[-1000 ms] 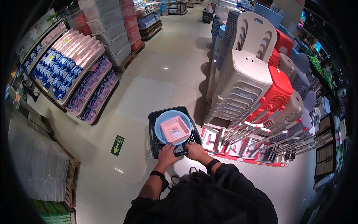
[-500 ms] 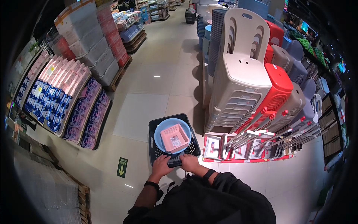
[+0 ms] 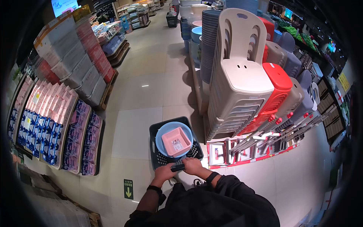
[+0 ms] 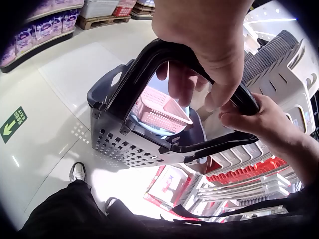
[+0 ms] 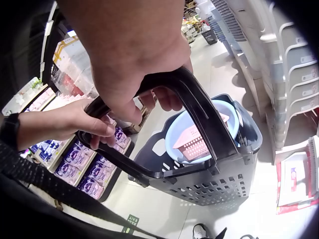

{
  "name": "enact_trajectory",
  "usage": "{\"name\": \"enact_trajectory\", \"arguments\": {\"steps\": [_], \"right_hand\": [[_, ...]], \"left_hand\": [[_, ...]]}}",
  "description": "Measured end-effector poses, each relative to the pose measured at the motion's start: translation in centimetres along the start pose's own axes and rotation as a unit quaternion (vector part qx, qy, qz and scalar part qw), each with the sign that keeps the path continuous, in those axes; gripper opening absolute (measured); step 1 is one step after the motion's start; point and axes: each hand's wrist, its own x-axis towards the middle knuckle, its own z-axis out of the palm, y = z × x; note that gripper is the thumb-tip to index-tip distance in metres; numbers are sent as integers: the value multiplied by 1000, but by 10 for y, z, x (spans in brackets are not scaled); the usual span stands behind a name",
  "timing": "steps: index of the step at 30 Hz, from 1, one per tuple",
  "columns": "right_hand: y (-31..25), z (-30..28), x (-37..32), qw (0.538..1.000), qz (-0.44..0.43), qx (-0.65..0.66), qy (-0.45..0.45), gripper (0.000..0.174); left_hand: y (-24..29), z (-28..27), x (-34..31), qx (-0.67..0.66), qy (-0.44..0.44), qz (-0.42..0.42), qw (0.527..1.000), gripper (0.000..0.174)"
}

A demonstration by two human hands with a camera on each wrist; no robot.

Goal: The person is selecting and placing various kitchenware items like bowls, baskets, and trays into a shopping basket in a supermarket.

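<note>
A dark perforated shopping basket [image 3: 154,159] stands in front of the person, holding a light blue round basin [image 3: 160,133] with a pink rectangular basket [image 3: 170,140] inside it. Both hands are on the basket's black handle [image 3: 177,167]. The left hand [image 3: 163,173] curls its fingers around the handle's left part; the left wrist view shows this hand [image 4: 207,45] over the bar from above. Beside it the right hand [image 3: 192,165] grips the other part, its fingers [image 5: 162,97] wrapped under the bar in the right wrist view.
Stacked beige chairs [image 3: 245,75] and red stools [image 3: 278,81] rise at the right, with metal-handled goods [image 3: 257,145] below. A shelf of packaged goods [image 3: 47,125] and stacked grey boxes [image 3: 81,75] line the left. A tiled aisle [image 3: 141,94] runs ahead; another basket [image 3: 172,19] stands far along it.
The left shelf and the floor exit sign have shifted lower in view, and the chair stack appears larger and nearer. Both hands keep hold of the handle, with the basket slightly lower in view.
</note>
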Motion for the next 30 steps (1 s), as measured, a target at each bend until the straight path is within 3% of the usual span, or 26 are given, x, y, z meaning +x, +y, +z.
{"name": "enact_trajectory", "arguments": {"steps": [7, 9, 11, 13, 17, 21, 27, 30], "right_hand": [[-3, -3, 41, 993, 73, -73, 54, 28], [-5, -2, 48, 973, 62, -132, 177, 26], [-3, 0, 60, 975, 89, -123, 160, 23], [3, -2, 70, 983, 154, -55, 82, 25], [5, -11, 86, 984, 149, -59, 75, 30], [11, -24, 103, 987, 157, -27, 12, 35], [21, -28, 132, 989, 145, -8, 25, 29], [29, -23, 146, 987, 100, -53, 110, 29]], "left_hand": [[-9, -35, 53, 43, -55, 37, 997, 52], [-11, -42, 64, 41, -51, 57, 996, 47], [-14, -48, 74, 38, -50, 76, 995, 43], [-13, -49, 89, 40, -67, 67, 995, 42], [-20, -50, 111, 61, -54, 67, 994, 51], [-22, -57, 128, 49, -62, 71, 994, 52], [-24, -76, 154, 50, -53, 63, 995, 48], [-29, -82, 170, 64, -49, 88, 993, 49]]}}
